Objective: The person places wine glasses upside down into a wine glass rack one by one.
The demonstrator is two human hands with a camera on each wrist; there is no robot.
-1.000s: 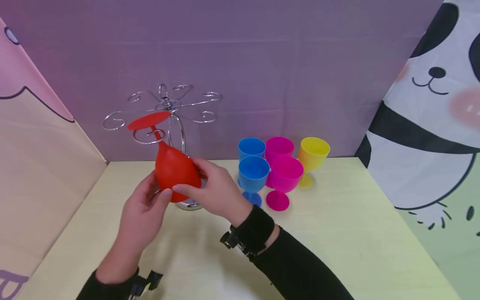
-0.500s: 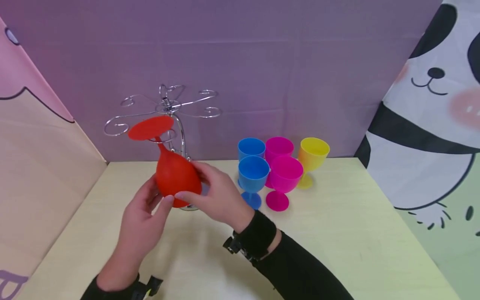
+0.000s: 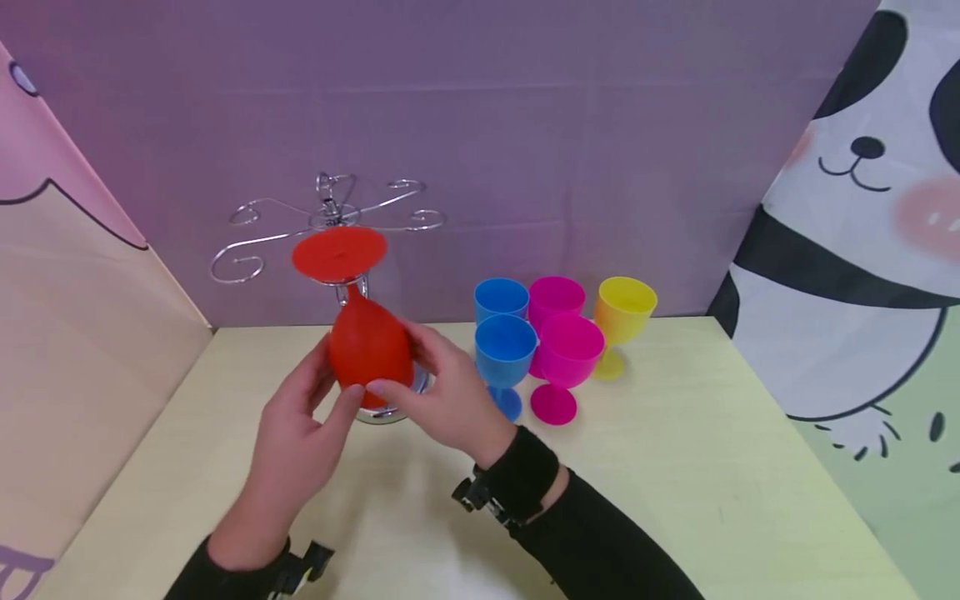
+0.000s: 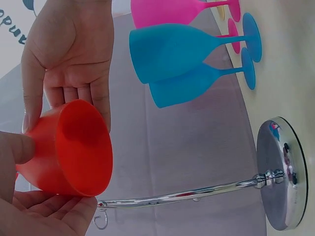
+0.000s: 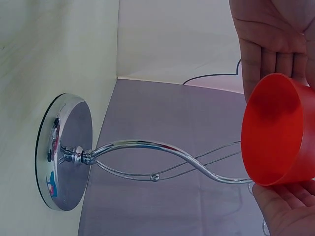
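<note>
A red plastic goblet [image 3: 369, 343] hangs upside down by the front of a chrome stemware rack [image 3: 330, 218], its round foot uppermost. The foot overlaps a wire arm's curl, and the stem runs down through that curl. My left hand [image 3: 300, 433] holds the bowl from the left, thumb in front. From the right my right hand [image 3: 453, 400] grips the same bowl, its thumb tip close to the other. Both wrist views show the goblet's open mouth, facing the rack's round base [image 4: 275, 177]; the bowl is well clear of the table.
Right of the rack stand two blue goblets [image 3: 505, 350], two pink goblets [image 3: 572, 350] and a yellow goblet [image 3: 627, 308], all upright. A purple cloth backdrop [image 3: 480, 150] rises behind the pale table [image 3: 675, 467]. Other curled rack arms spread left and right.
The goblet has shifted right, with both hands still around it. The rack's wire arms have turned, the front curl moving rightward with the stem. The other goblets stay put.
</note>
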